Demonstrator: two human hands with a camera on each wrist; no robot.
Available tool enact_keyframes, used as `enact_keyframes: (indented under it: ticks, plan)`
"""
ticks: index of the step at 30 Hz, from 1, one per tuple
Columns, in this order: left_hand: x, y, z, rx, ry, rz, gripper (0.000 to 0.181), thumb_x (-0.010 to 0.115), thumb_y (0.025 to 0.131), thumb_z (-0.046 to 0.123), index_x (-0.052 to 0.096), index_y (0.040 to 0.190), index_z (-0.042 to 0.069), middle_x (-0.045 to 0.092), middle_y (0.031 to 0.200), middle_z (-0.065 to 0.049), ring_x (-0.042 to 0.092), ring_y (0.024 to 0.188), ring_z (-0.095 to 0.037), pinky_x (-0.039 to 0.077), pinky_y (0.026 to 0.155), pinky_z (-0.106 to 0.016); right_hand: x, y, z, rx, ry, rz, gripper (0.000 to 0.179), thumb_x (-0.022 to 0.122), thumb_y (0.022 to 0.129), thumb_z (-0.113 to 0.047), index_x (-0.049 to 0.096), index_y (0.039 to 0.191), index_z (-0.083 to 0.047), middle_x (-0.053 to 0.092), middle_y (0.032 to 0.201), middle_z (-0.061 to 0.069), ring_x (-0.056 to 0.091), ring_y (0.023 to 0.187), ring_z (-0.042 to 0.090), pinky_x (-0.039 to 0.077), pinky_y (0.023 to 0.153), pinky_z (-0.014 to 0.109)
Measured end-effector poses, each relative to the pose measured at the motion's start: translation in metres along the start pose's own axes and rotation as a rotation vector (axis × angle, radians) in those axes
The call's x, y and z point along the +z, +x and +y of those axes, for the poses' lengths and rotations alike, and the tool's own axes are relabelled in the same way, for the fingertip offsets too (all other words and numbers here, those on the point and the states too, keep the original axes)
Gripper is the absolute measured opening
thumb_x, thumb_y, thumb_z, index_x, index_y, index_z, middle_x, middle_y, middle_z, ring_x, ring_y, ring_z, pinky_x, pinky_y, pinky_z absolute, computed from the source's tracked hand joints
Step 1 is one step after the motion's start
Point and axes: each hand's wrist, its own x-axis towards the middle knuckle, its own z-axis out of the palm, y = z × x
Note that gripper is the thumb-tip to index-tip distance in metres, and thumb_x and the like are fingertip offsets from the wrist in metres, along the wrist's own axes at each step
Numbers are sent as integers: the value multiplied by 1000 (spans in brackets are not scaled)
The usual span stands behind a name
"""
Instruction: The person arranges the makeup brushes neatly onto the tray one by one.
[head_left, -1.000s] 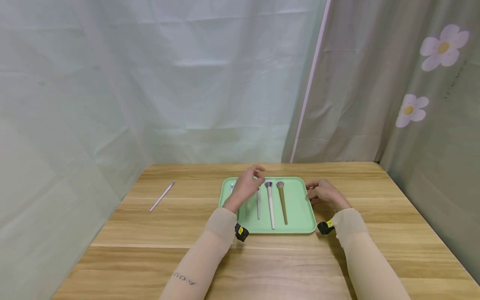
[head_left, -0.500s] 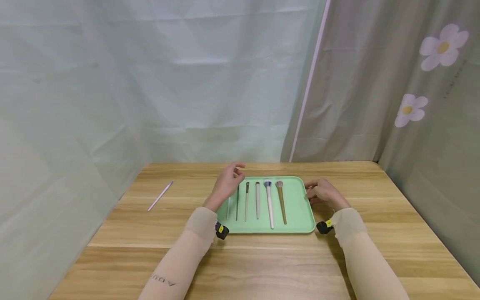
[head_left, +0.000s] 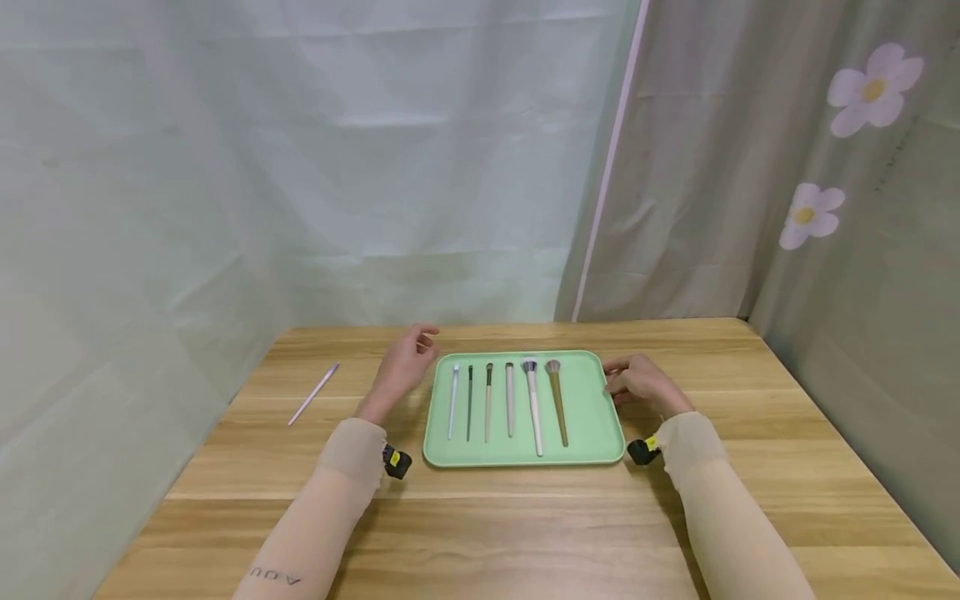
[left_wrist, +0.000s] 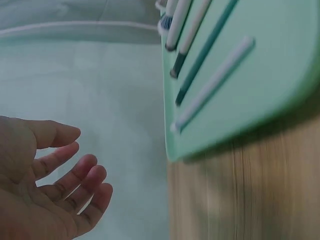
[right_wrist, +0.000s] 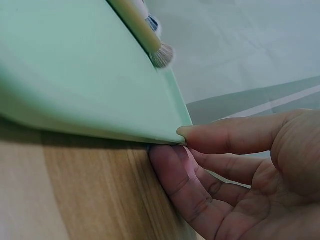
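Note:
My right hand pinches the right rim of a pale green tray. In the right wrist view the thumb lies over the rim and a finger curls beneath it. Several makeup brushes lie side by side on the tray, bristles toward the far edge. A gold-handled brush is rightmost, beside a thick white-handled brush; a slim white one is leftmost. Left of the tray, my left hand hovers with loosely bent fingers, holding nothing. The left wrist view shows its spread fingers apart from the tray.
A thin pale lilac stick lies slanted on the wooden table, left of my left hand. Light curtains hang behind the far table edge, and a flower-printed curtain hangs on the right.
My left hand has moved left, from over the brushes to beyond the tray's left edge, uncovering the left brushes. The right hand keeps its place at the right rim.

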Motion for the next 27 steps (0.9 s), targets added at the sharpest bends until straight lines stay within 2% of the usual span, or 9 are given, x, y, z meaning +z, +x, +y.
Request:
enact_keyframes:
  ticks: [15,24,27]
  plan:
    - [-43,-10,-41,-45,55,60,40,57,106,15,56,143,0,60,126,-24,58,116,-40,51,92,-53,1,-1,2,-13,-16,-7,57,65,89,6,50,143,15,64,106,18,63,86,20,61,73,32]
    - [-64,-14,-69,-80,115,56,43,53,106,15,55,144,-5,55,134,-31,51,125,-47,45,102,-61,4,0,1,-7,-15,4,57,67,88,5,51,142,14,61,107,19,63,83,19,61,72,31]
    - [-70,-16,-81,-97,122,58,43,53,105,13,54,144,-5,53,137,-33,50,126,-49,45,101,-62,5,1,1,-15,-17,2,57,67,88,6,51,142,15,62,107,19,63,83,19,61,72,32]
